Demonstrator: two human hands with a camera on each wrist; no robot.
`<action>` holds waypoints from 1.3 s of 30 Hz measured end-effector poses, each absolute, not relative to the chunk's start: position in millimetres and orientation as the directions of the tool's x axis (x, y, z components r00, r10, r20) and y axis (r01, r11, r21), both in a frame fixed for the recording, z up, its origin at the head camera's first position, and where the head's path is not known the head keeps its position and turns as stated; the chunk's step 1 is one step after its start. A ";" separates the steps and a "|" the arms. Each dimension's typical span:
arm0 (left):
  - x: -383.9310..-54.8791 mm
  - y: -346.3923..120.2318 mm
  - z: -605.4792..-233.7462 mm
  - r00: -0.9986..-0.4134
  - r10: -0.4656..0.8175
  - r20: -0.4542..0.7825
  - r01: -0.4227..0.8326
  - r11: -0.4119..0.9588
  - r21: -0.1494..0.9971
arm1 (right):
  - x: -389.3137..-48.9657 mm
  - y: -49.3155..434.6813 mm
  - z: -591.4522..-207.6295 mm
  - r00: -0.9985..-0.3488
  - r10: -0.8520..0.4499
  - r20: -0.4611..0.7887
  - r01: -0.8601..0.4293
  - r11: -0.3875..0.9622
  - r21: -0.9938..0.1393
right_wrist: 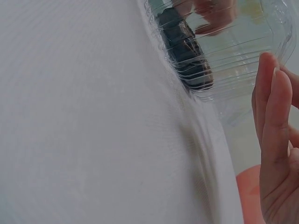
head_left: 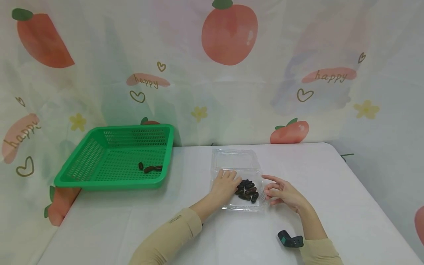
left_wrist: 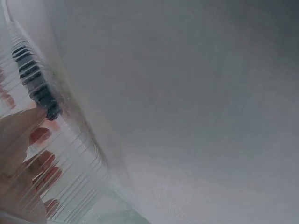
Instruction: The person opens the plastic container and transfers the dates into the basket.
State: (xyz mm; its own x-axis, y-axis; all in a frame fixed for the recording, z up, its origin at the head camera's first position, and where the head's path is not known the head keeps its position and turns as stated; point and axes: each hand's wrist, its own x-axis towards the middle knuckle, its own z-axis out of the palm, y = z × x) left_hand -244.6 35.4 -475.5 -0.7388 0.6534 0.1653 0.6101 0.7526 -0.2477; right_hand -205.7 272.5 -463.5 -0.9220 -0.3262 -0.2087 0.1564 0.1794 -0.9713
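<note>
A clear plastic clamshell box (head_left: 228, 207) lies on the table with its lid folded back. Several dark brown dates (head_left: 246, 191) fill its right half; through the ribbed wall, the left wrist view shows them as a dark row (left_wrist: 32, 77). My left hand (head_left: 226, 186) reaches into the left part of the box, fingers extended, the thumb tip right at the dates. Beside the right wall hovers my right hand (head_left: 285, 192), index finger stretched towards the rim and the other fingers loosely bent, holding nothing. The right wrist view shows its fingertips close to the box wall (right_wrist: 233, 70).
A green perforated plastic basket (head_left: 116, 185) stands at the back left, with a few dates (head_left: 150, 169) inside near its right side. A small black device (head_left: 290, 240) sits at my right wrist. A printed cloth (head_left: 185, 55) hangs behind the white table (head_left: 331, 191).
</note>
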 end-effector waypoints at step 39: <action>-244.0 41.0 -474.5 -0.756 0.653 0.036 0.615 0.728 -0.304 | -207.7 273.8 -465.9 -0.921 -0.338 -0.193 0.144 0.165 -0.976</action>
